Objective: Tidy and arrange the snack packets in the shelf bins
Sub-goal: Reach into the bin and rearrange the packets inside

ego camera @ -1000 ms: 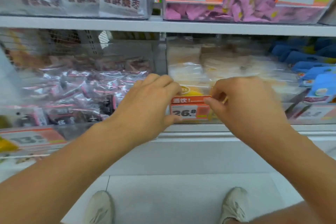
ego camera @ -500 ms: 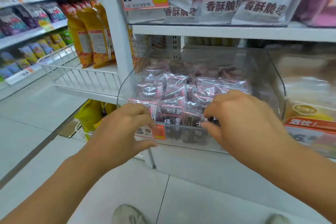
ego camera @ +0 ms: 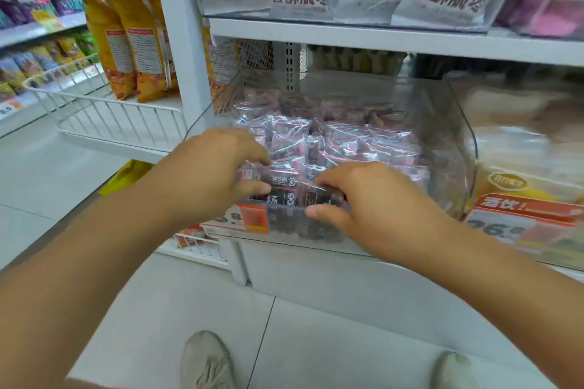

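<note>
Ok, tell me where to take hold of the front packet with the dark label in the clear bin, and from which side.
Grip the front packet by its two short ends, coming from above over the clear bin's low front lip. It lies flat and crosswise, ends exposed; the hands, left and right, already flank it.

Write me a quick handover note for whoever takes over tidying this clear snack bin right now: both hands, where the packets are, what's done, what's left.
Left hand: fingers curled on the front-row packets at the left of the clear bin, thumb by the orange price tag.
Right hand: gripping the dark front packets, thumb on the bin's front wall.
Packets: the pink-edged packets fill the bin; those at the back lie jumbled.
Done: only the front row looks roughly upright, labels facing out.
Left: square up the front row, then straighten the rest. The neighbouring bin to the right is too blurred to judge.
</note>
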`<state>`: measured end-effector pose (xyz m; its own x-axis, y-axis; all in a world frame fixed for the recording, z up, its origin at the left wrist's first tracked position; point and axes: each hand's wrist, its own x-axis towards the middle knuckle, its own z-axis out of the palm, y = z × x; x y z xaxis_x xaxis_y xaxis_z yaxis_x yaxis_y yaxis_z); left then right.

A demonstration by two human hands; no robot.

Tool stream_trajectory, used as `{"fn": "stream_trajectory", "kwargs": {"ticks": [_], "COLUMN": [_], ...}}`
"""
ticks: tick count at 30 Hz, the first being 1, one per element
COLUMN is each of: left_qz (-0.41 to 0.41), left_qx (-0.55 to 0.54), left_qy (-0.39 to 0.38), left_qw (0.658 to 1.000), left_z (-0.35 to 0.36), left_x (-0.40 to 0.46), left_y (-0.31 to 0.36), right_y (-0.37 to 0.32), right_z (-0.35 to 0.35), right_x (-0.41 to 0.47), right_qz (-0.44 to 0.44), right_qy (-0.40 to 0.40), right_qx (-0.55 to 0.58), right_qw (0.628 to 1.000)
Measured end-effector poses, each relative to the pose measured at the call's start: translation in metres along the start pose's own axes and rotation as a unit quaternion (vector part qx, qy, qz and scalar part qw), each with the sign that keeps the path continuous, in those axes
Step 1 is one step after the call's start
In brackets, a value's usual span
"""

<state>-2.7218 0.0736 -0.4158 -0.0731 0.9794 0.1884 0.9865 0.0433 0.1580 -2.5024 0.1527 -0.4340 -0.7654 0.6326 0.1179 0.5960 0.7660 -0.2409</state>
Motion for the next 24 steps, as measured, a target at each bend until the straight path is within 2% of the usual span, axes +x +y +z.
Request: {"fn": "stream_trajectory", "kwargs": {"ticks": [5,9,11,13,18,19,21,24], "left_qz": [-0.046,-0.032,-0.036,-0.048,-0.08,-0.084,-0.095,-0.106], "left_qx": [-0.042,-0.054,-0.055,-0.067,-0.114,-0.105,-0.043,0.008], "left_qy": [0.012,0.028,0.05,0.067,0.055,0.047,0.014,-0.017], "left_qw": [0.998,0.998,0.997,0.994,0.989,0.99,0.994,0.994], "left_z": [0.004,0.012,0.016,0.017,0.013,0.014,0.017,0.019], "left_x": [0.011,0.011,0.009,0.007,0.006,0.006,0.006,0.008], "left_y": [0.006,0.015,0.016,0.015,0.001,-0.003,-0.009,-0.008], "right_y": [0.008,0.011,0.014,0.016,0.027,0.032,0.04,0.049], "right_z": [-0.003,-0.012,-0.011,-0.005,-0.021,-0.028,-0.035,-0.028], "right_x": [0.018,0.024,0.025,0.023,0.006,-0.001,-0.01,-0.01], "right_qz": [-0.009,-0.04,-0.042,-0.036,-0.002,0.007,0.02,0.012], "right_qy": [-0.02,-0.017,-0.013,-0.017,0.012,0.024,0.018,-0.064], "right_qx": [0.063,-0.031,-0.044,-0.009,0.114,0.104,0.014,-0.041], "right_qw": [0.998,0.999,0.998,0.999,0.993,0.994,1.0,0.997]}}
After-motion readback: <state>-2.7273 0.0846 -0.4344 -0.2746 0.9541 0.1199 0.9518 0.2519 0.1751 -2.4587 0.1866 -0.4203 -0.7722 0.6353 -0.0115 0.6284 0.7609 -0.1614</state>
